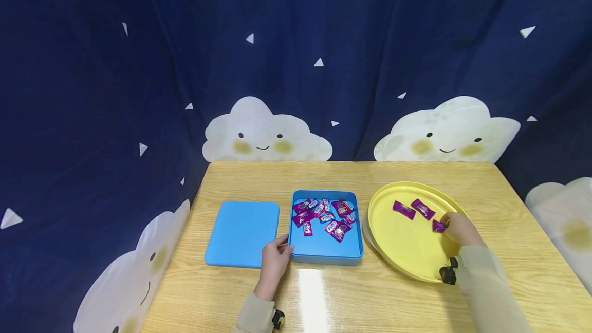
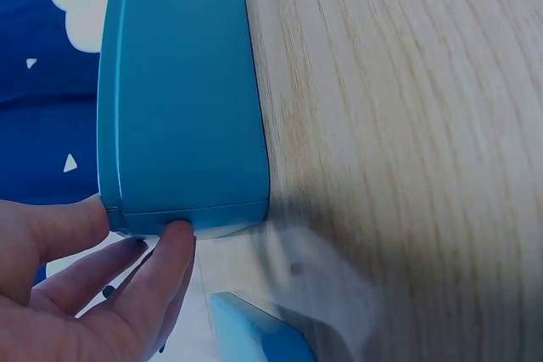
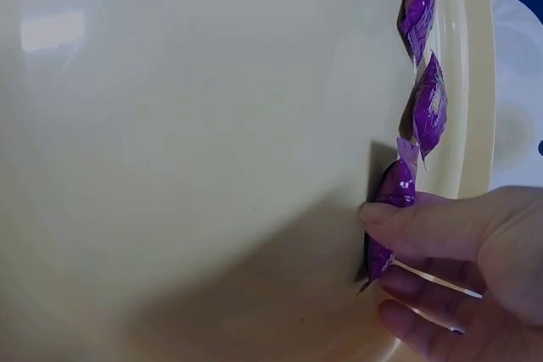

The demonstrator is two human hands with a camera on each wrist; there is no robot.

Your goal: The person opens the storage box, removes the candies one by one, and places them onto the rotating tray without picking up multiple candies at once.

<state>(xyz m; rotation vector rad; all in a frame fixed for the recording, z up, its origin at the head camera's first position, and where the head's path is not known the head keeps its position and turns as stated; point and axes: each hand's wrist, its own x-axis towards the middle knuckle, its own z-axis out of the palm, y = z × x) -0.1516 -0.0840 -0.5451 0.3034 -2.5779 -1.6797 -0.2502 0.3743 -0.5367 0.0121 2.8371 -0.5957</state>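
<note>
At the front left corner of a blue open box (image 1: 326, 260), my left hand (image 1: 274, 266) holds on with thumb and fingers. The left wrist view shows the thumb by the rim and fingertips (image 2: 179, 231) against the side wall. Several small wrapped candies (image 1: 341, 230), purple, blue and red, lie inside. Over the yellow round tray (image 1: 402, 251), my right hand (image 1: 462, 230) pinches a purple-wrapped candy (image 3: 396, 184) between thumb and fingers, close to the tray's surface. Two more purple candies (image 1: 404, 209) lie in the tray, beyond the hand.
A flat blue lid (image 1: 244, 233) lies on the wooden table (image 1: 342, 302), left of the box. The tray stands just right of the box. Behind the table hangs a dark blue curtain (image 1: 287, 24) with white clouds and triangles.
</note>
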